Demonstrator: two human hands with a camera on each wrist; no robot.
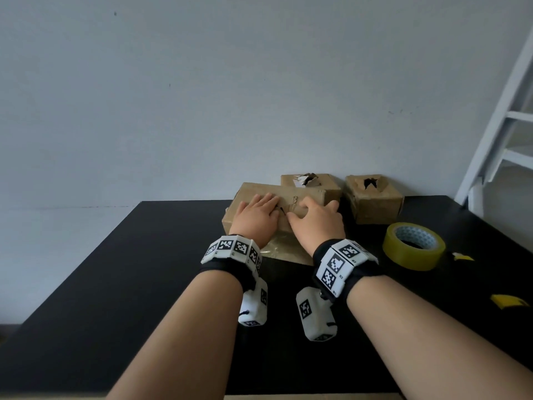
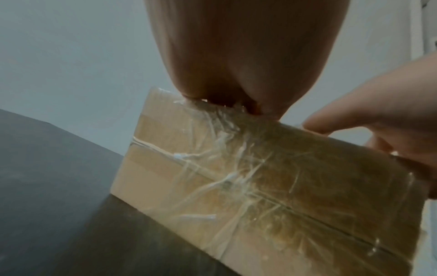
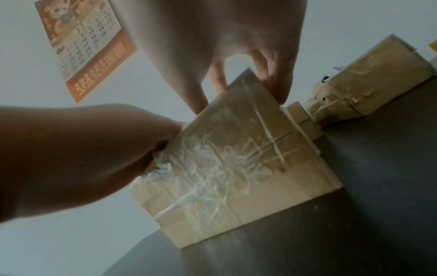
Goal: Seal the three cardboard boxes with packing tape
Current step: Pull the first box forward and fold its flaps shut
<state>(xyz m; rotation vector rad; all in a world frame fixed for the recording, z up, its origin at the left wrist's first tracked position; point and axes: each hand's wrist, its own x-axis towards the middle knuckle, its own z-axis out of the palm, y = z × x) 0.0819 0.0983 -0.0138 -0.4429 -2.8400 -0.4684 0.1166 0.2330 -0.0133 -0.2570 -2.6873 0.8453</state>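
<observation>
A large flat cardboard box (image 1: 305,196) lies on the black table (image 1: 129,284), its front face covered with wrinkled clear tape (image 2: 236,177). My left hand (image 1: 258,210) lies flat on the box top with straight fingers, and the heel of my left hand (image 2: 248,65) sits at the top front edge. My right hand (image 1: 315,216) sits beside it, thumb spread toward the left hand. Its bent fingers (image 3: 274,80) curl over the box's far right corner. Two smaller boxes with torn tops, one (image 1: 311,183) and the other (image 1: 375,200), stand behind. A yellow tape roll (image 1: 414,245) lies to the right.
Two small yellow-and-black items, one (image 1: 461,256) and another (image 1: 509,301), lie near the table's right edge. A white ladder frame (image 1: 504,125) leans at the right, against the wall. A calendar (image 3: 82,46) hangs on the wall. Bare table stretches left of the boxes.
</observation>
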